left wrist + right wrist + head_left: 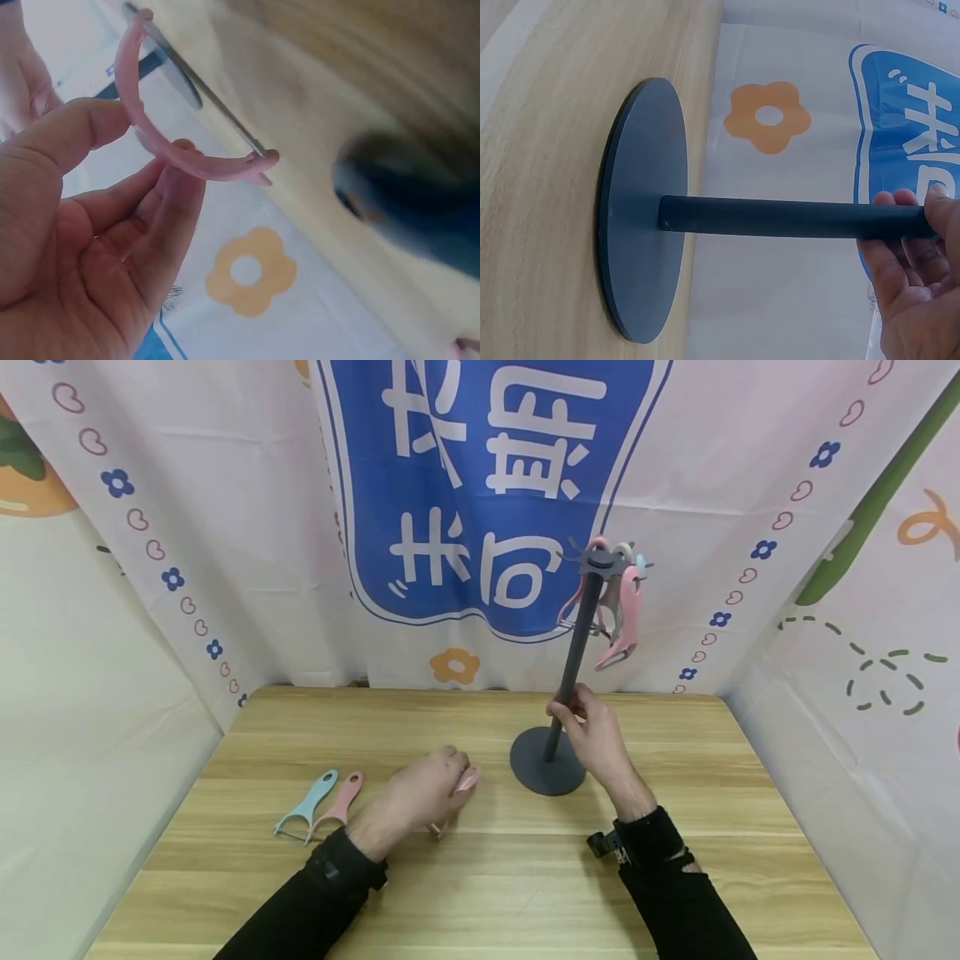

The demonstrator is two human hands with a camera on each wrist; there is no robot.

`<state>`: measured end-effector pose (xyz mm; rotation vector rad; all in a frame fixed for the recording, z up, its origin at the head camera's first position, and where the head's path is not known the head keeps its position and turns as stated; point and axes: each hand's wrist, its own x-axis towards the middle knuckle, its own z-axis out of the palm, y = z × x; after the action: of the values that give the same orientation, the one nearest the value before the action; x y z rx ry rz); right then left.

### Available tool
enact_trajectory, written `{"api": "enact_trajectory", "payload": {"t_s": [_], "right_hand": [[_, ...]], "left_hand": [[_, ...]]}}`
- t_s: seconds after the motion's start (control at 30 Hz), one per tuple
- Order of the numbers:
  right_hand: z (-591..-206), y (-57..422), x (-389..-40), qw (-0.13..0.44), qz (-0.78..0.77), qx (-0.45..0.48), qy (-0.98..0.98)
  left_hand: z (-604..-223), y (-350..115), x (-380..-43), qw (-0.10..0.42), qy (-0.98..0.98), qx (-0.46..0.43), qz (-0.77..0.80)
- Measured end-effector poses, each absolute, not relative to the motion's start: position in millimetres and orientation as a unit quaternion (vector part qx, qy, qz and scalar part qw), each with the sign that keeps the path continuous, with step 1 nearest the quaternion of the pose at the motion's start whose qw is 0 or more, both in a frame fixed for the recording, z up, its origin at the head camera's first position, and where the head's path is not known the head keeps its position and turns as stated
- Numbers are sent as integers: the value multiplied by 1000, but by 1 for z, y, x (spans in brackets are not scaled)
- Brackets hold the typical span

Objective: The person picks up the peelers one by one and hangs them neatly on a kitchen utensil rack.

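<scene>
My left hand [420, 789] is low over the middle of the table and pinches a pink Y-shaped peeler [171, 154] between thumb and fingers. In the left wrist view its metal blade spans the curved head; the handle is hidden there. My right hand [602, 743] grips the dark grey pole [780, 217] of a stand partway up. The stand's round base [646, 247] rests on the table. From the rack at its top hang several peelers, including a pink peeler [628, 610]. A light blue peeler [317, 793] and another pink peeler [347, 795] lie left of my left hand.
The wooden table [525, 885] reaches back to a white cloth backdrop [262, 568] with a blue printed panel [480, 527]. White cloth also flanks the table on both sides. A blurred dark blue shape [420, 210] is at the right of the left wrist view.
</scene>
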<state>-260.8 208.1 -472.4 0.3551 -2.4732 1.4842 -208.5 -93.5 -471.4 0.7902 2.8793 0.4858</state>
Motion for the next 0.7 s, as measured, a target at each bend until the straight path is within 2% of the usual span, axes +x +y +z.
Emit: {"api": "enact_trajectory", "payload": {"t_s": [0.3, 0.53, 0.7], "right_hand": [[-473, 207, -259, 116, 510, 127, -843], [-472, 206, -258, 121, 511, 125, -842], [-472, 206, -258, 122, 510, 128, -842]], "left_hand": [[-451, -102, -226, 45, 945, 244, 215], [-440, -106, -238, -25, 928, 265, 262], [-431, -102, -244, -40, 921, 244, 300]]}}
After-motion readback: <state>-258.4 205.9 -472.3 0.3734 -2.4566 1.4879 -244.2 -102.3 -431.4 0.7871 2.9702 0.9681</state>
